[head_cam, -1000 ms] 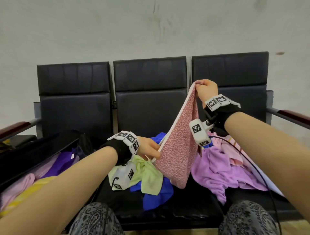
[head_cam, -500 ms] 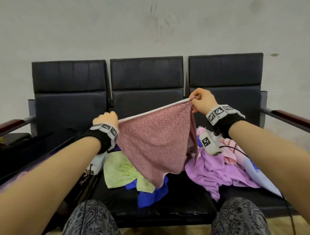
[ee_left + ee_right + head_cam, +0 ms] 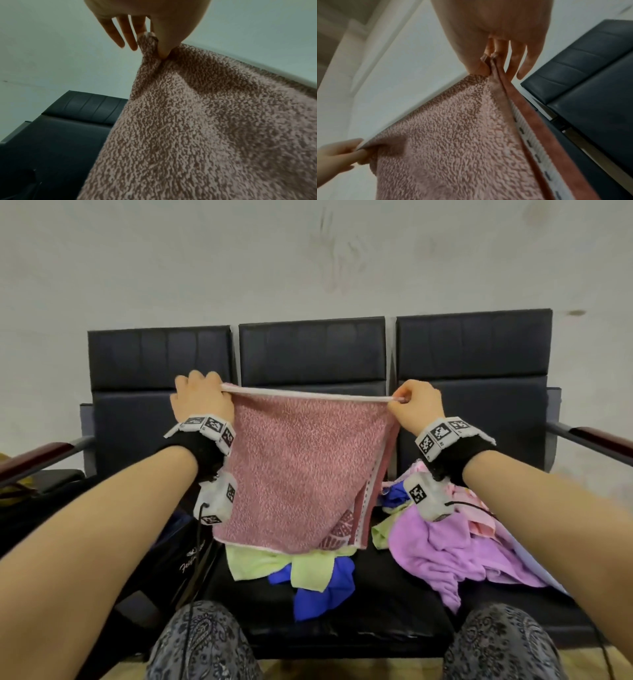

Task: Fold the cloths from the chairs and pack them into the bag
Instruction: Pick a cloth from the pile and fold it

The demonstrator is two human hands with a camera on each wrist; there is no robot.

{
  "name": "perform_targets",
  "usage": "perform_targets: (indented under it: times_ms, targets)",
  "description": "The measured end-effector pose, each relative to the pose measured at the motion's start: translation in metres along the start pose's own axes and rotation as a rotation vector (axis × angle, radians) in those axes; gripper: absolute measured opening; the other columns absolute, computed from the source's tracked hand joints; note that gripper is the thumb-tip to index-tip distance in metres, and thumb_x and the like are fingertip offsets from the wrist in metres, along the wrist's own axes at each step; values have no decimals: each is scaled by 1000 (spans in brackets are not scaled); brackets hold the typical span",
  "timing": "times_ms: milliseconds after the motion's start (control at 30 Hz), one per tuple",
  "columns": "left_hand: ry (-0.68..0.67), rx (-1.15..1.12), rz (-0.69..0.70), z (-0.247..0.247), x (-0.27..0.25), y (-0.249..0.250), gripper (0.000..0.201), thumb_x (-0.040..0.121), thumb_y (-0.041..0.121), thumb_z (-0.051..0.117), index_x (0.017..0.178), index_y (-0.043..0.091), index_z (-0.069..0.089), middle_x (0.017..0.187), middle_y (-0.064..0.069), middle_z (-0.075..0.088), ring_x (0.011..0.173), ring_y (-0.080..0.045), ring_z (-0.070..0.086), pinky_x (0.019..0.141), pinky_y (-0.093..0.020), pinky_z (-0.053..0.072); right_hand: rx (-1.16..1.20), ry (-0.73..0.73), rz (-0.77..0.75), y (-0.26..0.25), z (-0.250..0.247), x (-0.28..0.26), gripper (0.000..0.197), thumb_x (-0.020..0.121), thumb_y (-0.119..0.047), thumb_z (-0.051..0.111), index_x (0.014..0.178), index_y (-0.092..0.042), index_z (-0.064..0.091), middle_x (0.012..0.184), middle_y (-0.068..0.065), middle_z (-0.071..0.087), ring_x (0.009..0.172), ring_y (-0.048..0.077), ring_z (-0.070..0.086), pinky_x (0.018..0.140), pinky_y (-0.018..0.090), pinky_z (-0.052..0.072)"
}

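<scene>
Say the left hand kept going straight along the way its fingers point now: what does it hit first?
Likely the black padded backrest of the left chair. The left hand, pinching the pink terry towel by a top corner, points forward and up at it with nothing between, though depth is unclear; it may clear the top and meet the wall.

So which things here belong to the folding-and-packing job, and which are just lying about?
Part of the job:
- pink towel, stretched between left hand and right hand
- green cloth, blue cloth, purple cloth waiting on the chairs
- black bag at the left

Just there:
- yellow item at far left, too cut off to identify
</scene>
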State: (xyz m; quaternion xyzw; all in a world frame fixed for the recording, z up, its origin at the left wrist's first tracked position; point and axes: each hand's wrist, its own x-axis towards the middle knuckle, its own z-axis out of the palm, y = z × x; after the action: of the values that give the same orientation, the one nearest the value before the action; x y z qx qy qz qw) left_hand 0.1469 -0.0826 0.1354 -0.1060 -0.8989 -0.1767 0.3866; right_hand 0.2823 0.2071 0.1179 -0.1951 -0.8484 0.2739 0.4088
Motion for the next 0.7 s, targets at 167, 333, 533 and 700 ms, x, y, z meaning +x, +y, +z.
perform_targets:
  times_ms: [167,333,533,700]
  targets:
    - [32,-55,-4,1,-9,2,27,92,20,44,109,3,58,114,-20,50,111,-39,40,82,-47,38,127,42,83,5,3,-1,13,87,-13,54,94,-7,64,86,2,58,83,13,51,71,20,36]
    - [-101,-5,-46,3,-14,-2,37,88,35,48,107,5,61,113,-19,49,113,-38,38,87,-47,37,523,40,114,6,5,0,13,86,-4,57,84,-16,62,76,2,61,73,17,57,69,32,48]
    - [-498,44,-106,47,-43,-20,38,89,35,42,99,6,64,121,-21,45,102,-40,51,84,-41,44,594,-98,138,11,38,-18,15,83,-5,66,99,-6,66,81,2,68,72,6,62,68,17,48]
    - [-789,-115,43,62,-70,8,31,79,30,67,103,14,55,112,-10,50,92,-26,57,79,-32,47,575,-246,76,-4,53,-31,13,79,-6,73,88,-9,63,84,12,71,70,8,63,65,19,47]
